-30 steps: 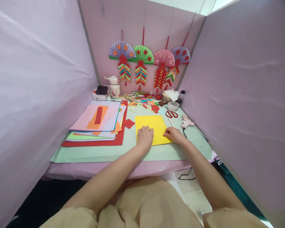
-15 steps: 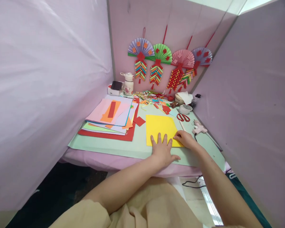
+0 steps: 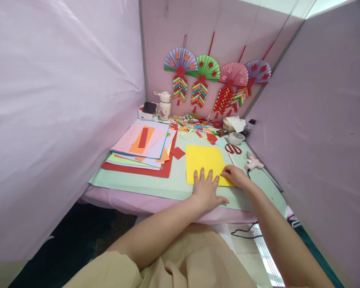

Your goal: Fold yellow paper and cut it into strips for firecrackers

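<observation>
A yellow sheet of paper (image 3: 204, 160) lies flat on the pale green tabletop in front of me. My left hand (image 3: 206, 190) is open, its fingers spread and resting on the sheet's lower part, thumb pointing right. At the sheet's right side, my right hand (image 3: 235, 176) is closed, with fingertips pinched together on the yellow paper near its edge. Exactly how the fingertips grip it is partly hidden. Just beyond the right hand lies a thin white stick-like tool (image 3: 232, 159), with red-handled scissors (image 3: 233, 149) behind it.
Left of the yellow sheet sits a stack of coloured paper (image 3: 128, 140) beside a red square (image 3: 177, 153). A glue gun (image 3: 253, 161) lies at right, a tape roll (image 3: 236, 138) farther back. Scraps (image 3: 194, 124) and a bottle (image 3: 164, 106) line the back, below hanging paper fans (image 3: 208, 68).
The whole view has shifted slightly, so things appear a little farther right. Both hands keep practically the same place on the yellow sheet.
</observation>
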`<state>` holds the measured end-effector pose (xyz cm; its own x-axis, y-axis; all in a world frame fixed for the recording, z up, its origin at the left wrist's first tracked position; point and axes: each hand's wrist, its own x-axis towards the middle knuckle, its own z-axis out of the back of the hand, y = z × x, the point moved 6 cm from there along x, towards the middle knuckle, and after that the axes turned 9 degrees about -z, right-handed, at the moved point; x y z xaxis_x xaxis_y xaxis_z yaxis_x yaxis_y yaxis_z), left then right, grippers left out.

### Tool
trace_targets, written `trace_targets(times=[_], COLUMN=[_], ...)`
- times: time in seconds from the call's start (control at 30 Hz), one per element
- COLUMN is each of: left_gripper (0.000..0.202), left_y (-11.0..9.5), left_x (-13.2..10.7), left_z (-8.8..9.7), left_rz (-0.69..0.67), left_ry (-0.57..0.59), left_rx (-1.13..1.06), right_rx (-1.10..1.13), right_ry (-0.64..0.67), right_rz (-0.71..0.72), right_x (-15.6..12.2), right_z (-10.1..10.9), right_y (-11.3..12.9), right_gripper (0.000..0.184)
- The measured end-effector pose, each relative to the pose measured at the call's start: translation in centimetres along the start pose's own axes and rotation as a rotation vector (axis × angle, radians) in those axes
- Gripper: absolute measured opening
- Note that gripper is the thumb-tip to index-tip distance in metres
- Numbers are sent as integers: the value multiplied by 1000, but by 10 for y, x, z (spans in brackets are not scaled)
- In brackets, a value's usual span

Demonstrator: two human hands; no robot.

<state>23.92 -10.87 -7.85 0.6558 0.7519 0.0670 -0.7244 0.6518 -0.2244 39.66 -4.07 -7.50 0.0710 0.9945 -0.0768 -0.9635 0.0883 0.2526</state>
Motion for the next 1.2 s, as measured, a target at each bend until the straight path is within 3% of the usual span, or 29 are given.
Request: trace_targets(times=[0.3, 0.57, 0.77, 1.0, 1.2], left_gripper=[100, 92, 89, 99, 101], left_y=[18, 29, 32, 34, 36], left_x=[-6, -4, -1, 3, 5], left_z=[7, 11, 11, 11, 11], left_rz=[-116, -211, -217, -191, -207], left_ry=[79, 109, 117, 166, 186], left_rx=[-58, -82, -104, -138, -175], right_rx=[11, 42, 44, 38, 7], right_ry=[16, 41, 56, 102, 125], right_rz=[7, 32, 61, 35, 6], right_x=[2, 2, -1, -2, -1], right_z=[-2, -5, -5, -1, 1], right_y=[-4, -7, -5, -2, 21], right_gripper=[18, 19, 18, 19, 19])
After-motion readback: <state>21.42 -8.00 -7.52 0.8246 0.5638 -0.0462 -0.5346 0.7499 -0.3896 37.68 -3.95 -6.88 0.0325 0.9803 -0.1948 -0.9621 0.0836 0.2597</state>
